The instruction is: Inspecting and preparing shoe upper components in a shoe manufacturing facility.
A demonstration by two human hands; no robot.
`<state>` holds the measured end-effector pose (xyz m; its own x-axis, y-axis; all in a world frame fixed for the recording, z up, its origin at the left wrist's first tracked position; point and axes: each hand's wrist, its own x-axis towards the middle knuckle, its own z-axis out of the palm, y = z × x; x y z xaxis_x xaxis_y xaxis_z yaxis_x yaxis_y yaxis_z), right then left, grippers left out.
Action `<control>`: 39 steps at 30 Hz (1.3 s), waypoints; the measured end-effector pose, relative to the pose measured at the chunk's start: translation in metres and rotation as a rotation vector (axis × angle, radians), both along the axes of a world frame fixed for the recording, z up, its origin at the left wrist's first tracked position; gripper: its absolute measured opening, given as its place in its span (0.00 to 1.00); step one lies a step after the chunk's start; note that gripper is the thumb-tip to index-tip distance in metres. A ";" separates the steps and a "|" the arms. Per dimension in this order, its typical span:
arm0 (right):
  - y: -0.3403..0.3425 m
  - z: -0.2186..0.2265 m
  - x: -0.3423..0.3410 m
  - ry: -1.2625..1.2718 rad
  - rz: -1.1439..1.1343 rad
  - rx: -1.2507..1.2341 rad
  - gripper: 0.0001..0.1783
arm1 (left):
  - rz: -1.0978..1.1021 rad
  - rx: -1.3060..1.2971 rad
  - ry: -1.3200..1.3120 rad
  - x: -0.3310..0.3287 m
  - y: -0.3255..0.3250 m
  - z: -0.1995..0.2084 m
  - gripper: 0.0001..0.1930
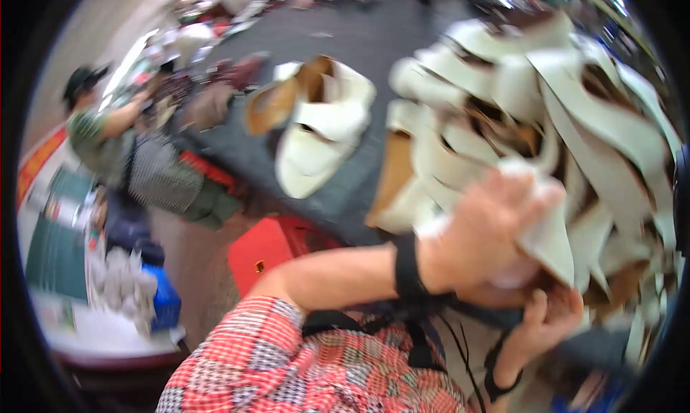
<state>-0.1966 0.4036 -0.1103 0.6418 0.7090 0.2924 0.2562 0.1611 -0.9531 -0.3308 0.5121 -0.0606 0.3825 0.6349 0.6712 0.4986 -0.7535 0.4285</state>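
My left hand [478, 230] is over the near side of a large pile of cream shoe uppers [596, 126] with brown undersides. Its fingers, blurred by motion, are closed on a cream shoe upper [550, 237]. Just below that piece's lower edge is my right hand [550, 319], palm up, with the thumb apart from the loosely bent fingers and nothing seen in it. Left of the pile, a few more cream uppers [323, 136] lie together on the dark tabletop [338, 36]. Both my wrists wear black bands.
Under the table's left edge stands a red box [269, 251]. A person in a green top and cap [97, 133] works at the far left, beside dark reddish pieces [223, 90]. A blue basket [164, 298] and grey pieces are on a side table at lower left.
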 end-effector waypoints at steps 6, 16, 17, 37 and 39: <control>0.012 -0.038 0.047 0.027 0.084 -0.107 0.22 | 0.010 -0.284 -0.171 -0.018 -0.040 -0.004 0.38; 0.024 -0.004 0.045 -0.081 0.124 -0.123 0.16 | 0.306 -0.525 -0.309 -0.209 0.008 0.033 0.26; 0.024 -0.012 0.046 -0.050 0.119 -0.134 0.17 | 0.675 -0.114 -0.074 -0.279 0.020 0.018 0.24; -0.015 0.026 -0.010 -0.177 0.106 0.043 0.13 | 1.013 0.031 0.626 -0.546 0.151 -0.063 0.08; -0.033 0.036 0.006 0.172 0.235 0.075 0.13 | 0.572 -0.373 -0.339 -0.486 0.141 0.019 0.08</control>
